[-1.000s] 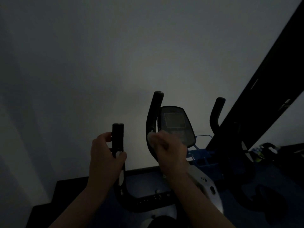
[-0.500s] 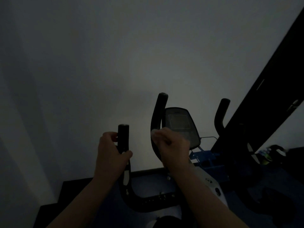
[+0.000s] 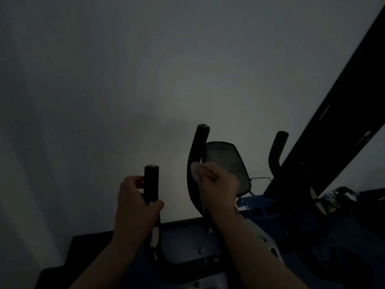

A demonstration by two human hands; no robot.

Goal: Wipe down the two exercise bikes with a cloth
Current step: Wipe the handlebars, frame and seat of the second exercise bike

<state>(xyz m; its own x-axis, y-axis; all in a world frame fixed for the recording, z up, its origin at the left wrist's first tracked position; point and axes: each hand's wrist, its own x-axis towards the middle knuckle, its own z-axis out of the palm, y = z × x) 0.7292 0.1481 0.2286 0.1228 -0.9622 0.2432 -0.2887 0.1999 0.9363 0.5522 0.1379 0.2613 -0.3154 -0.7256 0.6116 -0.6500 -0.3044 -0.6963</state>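
Left hand (image 3: 135, 202) grips left handlebar (image 3: 151, 182); right hand (image 3: 218, 185) presses cloth (image 3: 195, 171) against right handlebar (image 3: 196, 155).

The near exercise bike (image 3: 187, 265) shows black upright handlebars in dim light, the left grip (image 3: 151, 180) straight, the right bar (image 3: 196, 159) curved. A pale cloth (image 3: 195, 171) is bunched against that curved bar. A second bike's console (image 3: 227, 163) and handlebar (image 3: 277, 149) stand just behind.

My one head camera looks forward and slightly down, close over my hands at the bike handlebars (image 3: 151, 184), facing the far wall (image 3: 145, 80).
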